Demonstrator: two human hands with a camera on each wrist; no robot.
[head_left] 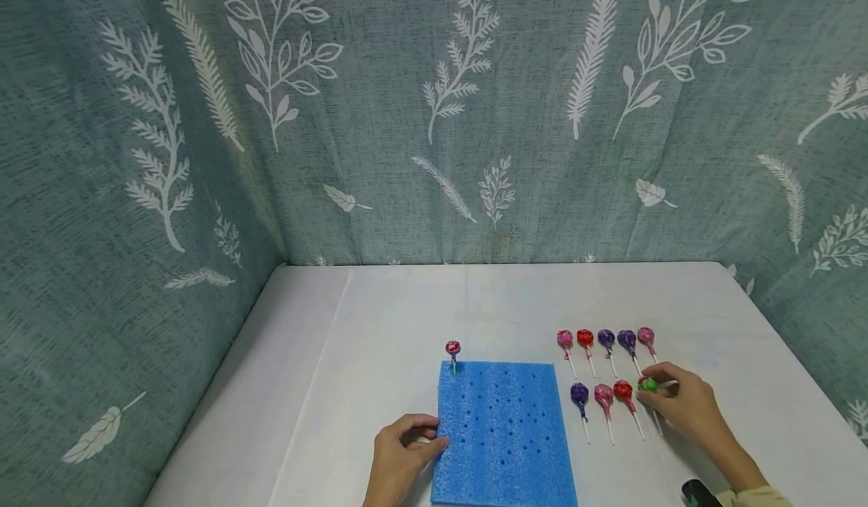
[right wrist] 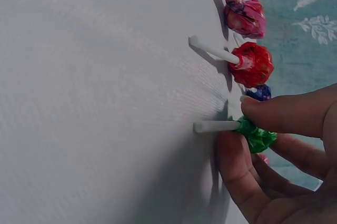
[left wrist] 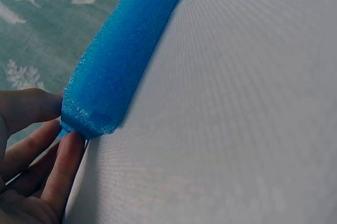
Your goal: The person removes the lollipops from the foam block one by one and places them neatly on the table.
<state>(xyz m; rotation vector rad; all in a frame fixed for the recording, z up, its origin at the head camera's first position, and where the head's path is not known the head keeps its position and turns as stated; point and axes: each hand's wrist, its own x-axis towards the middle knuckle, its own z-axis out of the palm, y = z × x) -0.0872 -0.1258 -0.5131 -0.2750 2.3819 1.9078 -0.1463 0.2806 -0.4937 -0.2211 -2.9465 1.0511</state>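
A blue foam board (head_left: pixel 498 477) dotted with small holes lies at the front middle of the table. My left hand (head_left: pixel 405 454) grips its left edge; in the left wrist view, thumb and fingers (left wrist: pixel 67 166) are at the foam's end. A red-wrapped lollipop (head_left: pixel 453 348) stands upright in the board's far left corner. To the right, my right hand (head_left: pixel 688 409) pinches a green-wrapped lollipop (head_left: pixel 648 384) by its head. In the right wrist view its white stick (right wrist: pixel 216 126) points away from the hand, and fingers partly cover the green wrapper (right wrist: pixel 259 139).
Right of the board, lollipops lie in two rows, with a purple one (head_left: pixel 579 394), a pink one (head_left: pixel 603 395) and a red one (head_left: pixel 623 391) in the near row. A dark object (head_left: pixel 698 493) sits by the right forearm. Patterned green cloth (head_left: pixel 407 115) hangs around the white table (head_left: pixel 380 326).
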